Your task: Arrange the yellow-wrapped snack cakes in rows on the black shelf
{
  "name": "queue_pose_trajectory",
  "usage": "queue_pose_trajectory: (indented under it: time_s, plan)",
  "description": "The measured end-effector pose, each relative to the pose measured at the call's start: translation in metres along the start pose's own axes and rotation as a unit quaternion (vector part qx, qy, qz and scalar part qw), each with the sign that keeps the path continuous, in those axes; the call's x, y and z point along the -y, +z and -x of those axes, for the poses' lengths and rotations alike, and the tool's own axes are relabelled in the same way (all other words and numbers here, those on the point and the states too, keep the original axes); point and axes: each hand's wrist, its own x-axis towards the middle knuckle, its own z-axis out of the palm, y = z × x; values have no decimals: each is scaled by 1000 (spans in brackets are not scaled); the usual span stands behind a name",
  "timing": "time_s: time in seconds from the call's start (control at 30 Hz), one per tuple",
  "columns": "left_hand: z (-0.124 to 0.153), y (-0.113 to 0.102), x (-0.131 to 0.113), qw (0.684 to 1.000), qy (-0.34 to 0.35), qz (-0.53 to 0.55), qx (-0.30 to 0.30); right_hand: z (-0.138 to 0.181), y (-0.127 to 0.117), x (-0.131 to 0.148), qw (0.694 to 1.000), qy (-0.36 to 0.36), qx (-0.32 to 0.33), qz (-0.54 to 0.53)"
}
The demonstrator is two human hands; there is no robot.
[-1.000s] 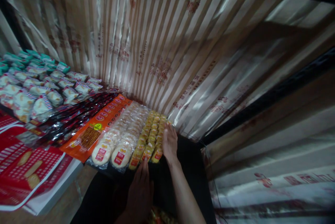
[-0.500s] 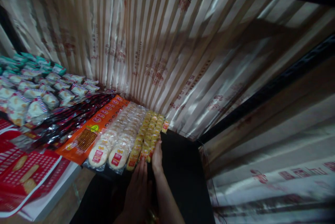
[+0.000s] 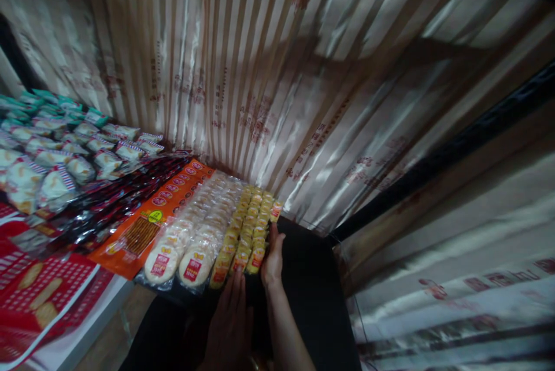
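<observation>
Rows of small yellow snack packets (image 3: 250,226) lie on a dark shelf (image 3: 303,278), next to rows of round white rice crackers (image 3: 195,238). My right hand (image 3: 272,258) rests flat against the right side of the yellow rows, fingers stretched forward. My left hand (image 3: 229,325) lies lower, fingers straight and together, its tips near the front ends of the yellow and white rows. Neither hand grips anything.
An orange snack pack (image 3: 151,218), dark wrapped packs (image 3: 117,197), white striped packets (image 3: 56,169) and red boxes (image 3: 39,284) fill the shelf to the left. A striped shiny curtain (image 3: 260,70) hangs behind. A wooden frame (image 3: 433,197) borders the right.
My right hand drew back toward me, then slid forward again along the right side of the yellow rows. The left hand barely moved.
</observation>
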Motion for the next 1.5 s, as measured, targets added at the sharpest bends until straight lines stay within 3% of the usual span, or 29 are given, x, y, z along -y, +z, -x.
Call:
queue_pose_trajectory:
  time_s: [0.1,0.23,0.4,0.63,0.83,1.2,1.37,1.5]
  plan:
    - [1,2,-1,1000,-3,-6,-2,-11,2,7,1000,10,-15,-24]
    - [1,3,-2,1000,-7,-15,-4,-18,12,11,998,39,44,-30]
    - [0,-1,-1,1000,4,0,22,-12,6,5,999,-23,23,-14]
    - [-1,-14,4,999,22,48,-1,37,-11,-3,996,-4,-59,70]
    - [19,-25,16,998,-46,30,-12,76,-12,-8,979,-61,1,196]
    - [10,-7,31,999,-44,-25,10,74,-13,-22,962,-96,6,256]
    - [17,-4,33,1000,-12,4,22,74,-13,-27,957,-115,-21,264]
    - [20,-4,35,999,-24,13,34,75,-13,-25,957,-114,-18,267]
